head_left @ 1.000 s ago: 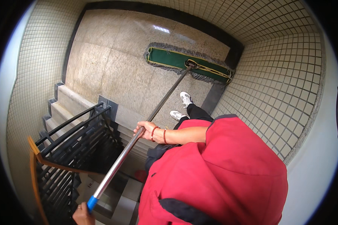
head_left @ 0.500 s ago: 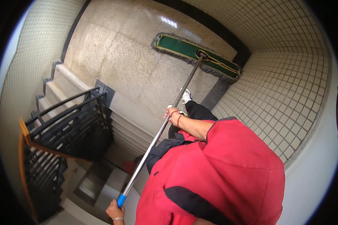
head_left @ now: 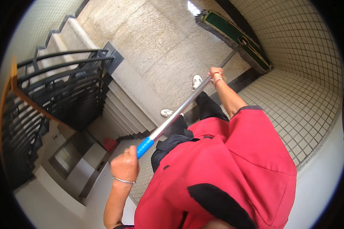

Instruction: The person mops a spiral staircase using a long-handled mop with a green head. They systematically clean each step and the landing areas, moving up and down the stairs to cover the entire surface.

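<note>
A long metal-handled dust mop (head_left: 187, 102) runs slantwise in front of me, with both my hands closed on its pole. My left hand (head_left: 125, 165), a silver bangle at its wrist, grips the end by the blue sleeve (head_left: 145, 148). Further along, my right hand (head_left: 216, 73), with red bands at the wrist, wraps round the metal shaft. At the far end lies the wide mop head (head_left: 233, 34), green on top with a grey fringe. It rests on the speckled floor (head_left: 160, 49), slanted along the dark skirting at the tiled wall.
Steps go down (head_left: 122, 110) just left of my white shoes (head_left: 197, 81). A dark railing (head_left: 61, 76) with an orange handrail stands at the left, beside steps (head_left: 74, 36) going up. Tiled walls (head_left: 294, 110) close off the right. Something red (head_left: 109, 144) shows down below.
My right hand has pushed forward and right, and my left has come up and inward with the pole's end. The mop head has slid right and turned steeper, nearer the wall.
</note>
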A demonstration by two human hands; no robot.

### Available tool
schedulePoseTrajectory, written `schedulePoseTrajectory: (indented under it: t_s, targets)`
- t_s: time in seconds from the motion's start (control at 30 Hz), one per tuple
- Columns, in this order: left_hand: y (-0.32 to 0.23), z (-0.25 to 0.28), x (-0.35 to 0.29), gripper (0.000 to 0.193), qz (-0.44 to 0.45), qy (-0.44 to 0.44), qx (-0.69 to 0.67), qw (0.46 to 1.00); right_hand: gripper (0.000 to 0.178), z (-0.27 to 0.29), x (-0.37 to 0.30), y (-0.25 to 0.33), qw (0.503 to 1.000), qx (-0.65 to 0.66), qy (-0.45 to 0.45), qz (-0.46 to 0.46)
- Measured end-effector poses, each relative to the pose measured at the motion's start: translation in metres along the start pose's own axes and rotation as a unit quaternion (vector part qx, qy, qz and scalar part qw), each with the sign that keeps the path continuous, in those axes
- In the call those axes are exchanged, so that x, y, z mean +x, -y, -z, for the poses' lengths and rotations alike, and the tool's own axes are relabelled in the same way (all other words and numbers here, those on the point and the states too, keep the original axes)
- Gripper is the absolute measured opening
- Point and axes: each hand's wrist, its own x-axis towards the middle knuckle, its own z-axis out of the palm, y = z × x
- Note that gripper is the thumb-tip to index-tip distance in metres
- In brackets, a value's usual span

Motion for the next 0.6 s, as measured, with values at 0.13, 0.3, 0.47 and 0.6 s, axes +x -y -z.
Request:
schedulePoseTrajectory:
  t_s: [0.13, 0.3, 0.47, 0.6]
  targets:
    - [0.024, -0.024, -0.060, 0.014, -0.006, 0.034, -0.072, 0.997, 0.014, -0.006, -0.048, -0.033, 0.994, -0.092, -0.047, -0.024]
    - [0.085, -0.054, -0.144, 0.016, 0.031, 0.055, -0.082, 0.995, 0.017, -0.049, -0.126, -0.105, 0.992, -0.116, -0.040, 0.004]
    - [0.150, -0.069, -0.252, 0.019, 0.177, 0.086, -0.105, 0.975, 0.018, -0.108, -0.246, -0.191, 0.981, -0.169, 0.053, -0.080]
    - [0.199, -0.060, -0.332, 0.016, 0.266, 0.035, -0.053, 0.962, 0.020, -0.160, -0.351, -0.250, 0.972, -0.146, 0.109, -0.149]
